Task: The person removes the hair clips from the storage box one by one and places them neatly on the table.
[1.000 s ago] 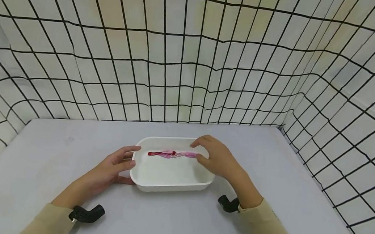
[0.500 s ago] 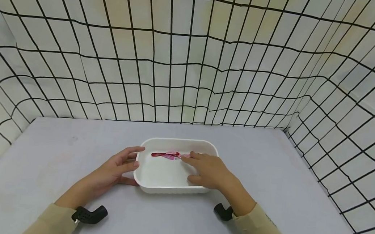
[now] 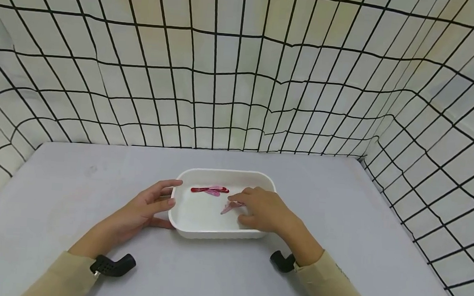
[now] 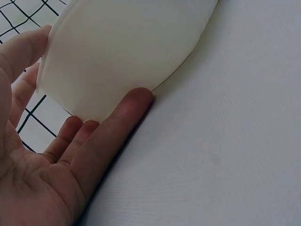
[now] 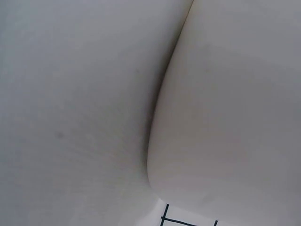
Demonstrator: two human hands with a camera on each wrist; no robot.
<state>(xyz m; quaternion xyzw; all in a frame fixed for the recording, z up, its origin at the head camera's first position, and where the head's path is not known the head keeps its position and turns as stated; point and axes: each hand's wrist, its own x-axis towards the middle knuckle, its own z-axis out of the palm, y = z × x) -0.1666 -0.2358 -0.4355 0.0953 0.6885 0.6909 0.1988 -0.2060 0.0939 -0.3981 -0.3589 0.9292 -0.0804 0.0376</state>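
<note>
A white tray (image 3: 213, 222) with rounded corners sits on the table. My left hand (image 3: 143, 210) holds it by its left end, fingertips at the rim and along the end wall; the left wrist view shows the hand (image 4: 89, 146) against the tray's outer side (image 4: 127, 52). Inside lie a slim red strip-like piece (image 3: 198, 190) and pink pieces (image 3: 213, 192) overlapping it. My right hand (image 3: 267, 212) reaches over the tray's right side, its fingers over another slim pink piece (image 3: 229, 207), partly hidden beneath them. The thumb stays apart from the forefinger.
A white cloth covers the table (image 3: 94, 174). Black wire mesh (image 3: 233, 88) over white sheeting encloses the back and both sides. A black wrist-worn device (image 3: 113, 265) sits at the left cuff, another black device (image 3: 282, 261) at the right.
My right hand has lowered into the tray and moved left onto the pink piece, which now lies nearer me and slanted, apart from the red one. The left hand stays at the tray's end.
</note>
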